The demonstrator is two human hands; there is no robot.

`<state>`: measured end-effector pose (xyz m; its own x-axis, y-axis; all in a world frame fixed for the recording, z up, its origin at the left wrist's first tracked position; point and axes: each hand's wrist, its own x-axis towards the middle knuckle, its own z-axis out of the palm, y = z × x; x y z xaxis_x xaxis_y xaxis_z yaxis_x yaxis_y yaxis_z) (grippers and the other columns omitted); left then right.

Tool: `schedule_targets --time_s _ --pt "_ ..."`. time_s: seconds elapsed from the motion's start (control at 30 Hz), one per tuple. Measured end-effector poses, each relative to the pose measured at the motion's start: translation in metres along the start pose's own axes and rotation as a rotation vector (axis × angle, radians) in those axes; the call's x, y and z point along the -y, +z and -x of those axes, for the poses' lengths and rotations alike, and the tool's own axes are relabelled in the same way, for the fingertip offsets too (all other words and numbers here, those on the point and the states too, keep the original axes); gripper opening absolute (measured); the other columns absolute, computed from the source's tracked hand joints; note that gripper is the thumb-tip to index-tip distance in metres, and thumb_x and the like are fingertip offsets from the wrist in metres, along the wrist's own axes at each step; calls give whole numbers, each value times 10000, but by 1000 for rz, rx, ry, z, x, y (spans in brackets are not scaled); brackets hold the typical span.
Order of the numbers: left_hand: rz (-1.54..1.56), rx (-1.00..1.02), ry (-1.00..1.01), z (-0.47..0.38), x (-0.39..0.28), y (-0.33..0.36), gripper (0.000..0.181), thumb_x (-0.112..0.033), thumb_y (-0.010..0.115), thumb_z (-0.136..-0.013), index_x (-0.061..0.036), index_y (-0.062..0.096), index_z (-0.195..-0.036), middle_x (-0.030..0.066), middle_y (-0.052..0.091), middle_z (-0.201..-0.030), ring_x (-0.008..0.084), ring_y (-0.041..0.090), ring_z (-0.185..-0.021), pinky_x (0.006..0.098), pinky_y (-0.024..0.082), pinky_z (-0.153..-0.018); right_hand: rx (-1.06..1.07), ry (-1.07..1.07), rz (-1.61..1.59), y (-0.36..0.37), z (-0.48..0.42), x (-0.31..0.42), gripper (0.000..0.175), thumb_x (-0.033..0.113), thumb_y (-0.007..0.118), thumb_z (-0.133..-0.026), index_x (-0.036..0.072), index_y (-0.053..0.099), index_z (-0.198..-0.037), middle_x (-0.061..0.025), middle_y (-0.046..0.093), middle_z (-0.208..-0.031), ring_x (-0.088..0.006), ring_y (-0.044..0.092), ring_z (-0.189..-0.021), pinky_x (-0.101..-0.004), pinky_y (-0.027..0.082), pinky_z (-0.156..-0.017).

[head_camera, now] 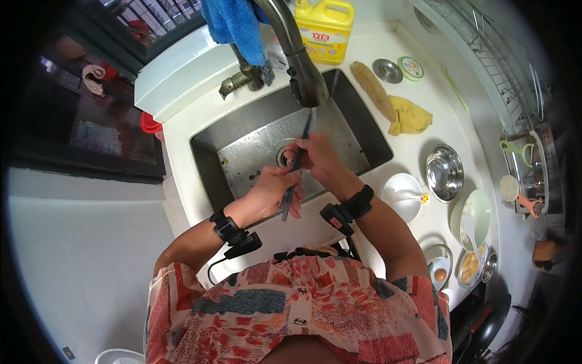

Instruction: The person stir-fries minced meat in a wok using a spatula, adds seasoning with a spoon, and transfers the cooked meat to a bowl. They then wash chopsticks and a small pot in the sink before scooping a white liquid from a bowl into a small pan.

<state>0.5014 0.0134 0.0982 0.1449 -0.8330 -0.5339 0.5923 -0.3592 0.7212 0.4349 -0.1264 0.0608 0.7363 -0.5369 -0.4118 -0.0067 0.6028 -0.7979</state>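
Over the stainless steel sink (248, 145), a pair of dark chopsticks (298, 160) slants from under the faucet (308, 79) down toward the sink's near edge. My left hand (268, 189) is closed around the lower part, and the lower tips stick out below its fingers. My right hand (320, 157) pinches the chopsticks higher up between thumb and fingers. A thin stream of water seems to fall from the spout by their upper ends. Below my hands, the drain (283, 157) is partly covered by fingers, and small food scraps lie on the wet sink floor.
A yellow detergent jug (323, 34) and a blue towel (234, 29) are behind the sink. Right of it lie a loofah (373, 88), a yellow cloth (409, 116), a white bowl with a spoon (400, 209), a steel bowl (444, 174) and a green bowl (482, 214).
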Motion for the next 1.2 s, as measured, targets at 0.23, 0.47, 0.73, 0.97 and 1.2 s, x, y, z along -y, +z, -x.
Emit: schedule_targets --time_s 0.23,0.47,0.73,0.97,1.2 --pt "-734 -609 536 -50 -76 -88 472 -337 550 -876 65 538 -1123 195 628 -938 261 598 -862 370 453 -772 -77 110 66 -17 6 24 76 69 483 -869 2 509 -894 -112 564 -754 -227 590 -648 -449 556 -626" --pt "-362 -684 380 -87 -130 -121 583 -285 582 -834 112 402 -1221 304 378 -1311 375 309 -1264 506 259 -993 -83 111 130 -26 23 41 105 82 507 -862 -19 505 -889 -169 576 -819 -303 626 -756 -532 542 -613" --pt "-635 -653 449 -73 -104 -86 467 -289 597 -819 70 533 -1111 220 600 -1043 268 564 -931 376 426 -827 -64 78 80 -22 25 57 103 68 482 -879 -30 485 -911 -169 565 -809 -324 623 -773 -515 547 -655" --pt "-432 67 89 -13 11 -5 229 -197 517 -895 -11 590 -783 66 547 -617 127 505 -485 293 461 -497 -60 -119 -212 -17 8 6 124 50 441 -907 -49 483 -845 -188 566 -799 -321 627 -773 -467 554 -720" --pt "-27 71 69 34 11 -17 219 -128 478 -905 42 520 -775 54 442 -496 168 468 -371 415 540 -466 -35 -207 -183 -26 -5 23 162 93 451 -903 -38 504 -825 -208 594 -810 -322 642 -755 -426 560 -676"
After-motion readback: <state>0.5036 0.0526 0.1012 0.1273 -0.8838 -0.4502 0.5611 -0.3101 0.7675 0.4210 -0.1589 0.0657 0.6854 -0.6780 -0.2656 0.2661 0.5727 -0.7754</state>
